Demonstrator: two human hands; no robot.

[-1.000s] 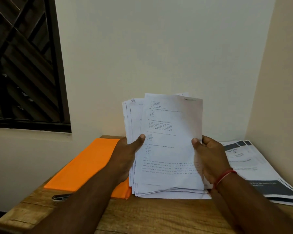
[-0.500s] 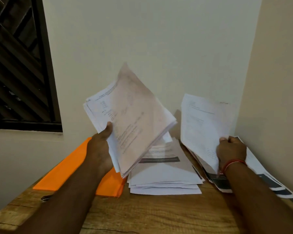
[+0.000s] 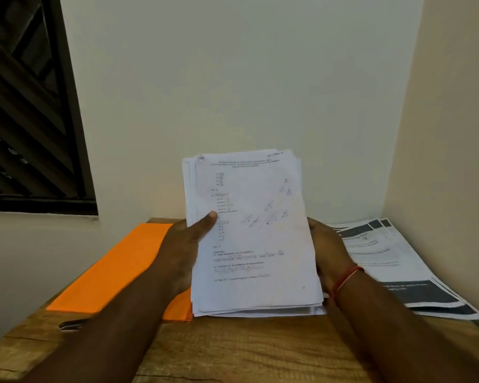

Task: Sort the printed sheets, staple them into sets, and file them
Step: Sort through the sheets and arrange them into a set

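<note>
"What lay on the wooden bench (image 3: 246, 352)?"

"An orange folder (image 3: 117, 272), flat on its left side, reaching back to the wall."

"And on the right?"

"Printed sheets (image 3: 398, 272) with dark bands, overlapping, in the corner. A small dark metallic object (image 3: 70, 324) lay just beside the folder's front corner."

Print on the top sheet (image 3: 260, 239) and the dark-banded booklets (image 3: 398, 261) — small, blurred, none of it legible.

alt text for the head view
A left hand grips a stack of printed sheets, thumb on the front page, while the right hand steadies its right edge. On the wooden table, an orange folder lies left, dark-banded printed sheets right.
</note>
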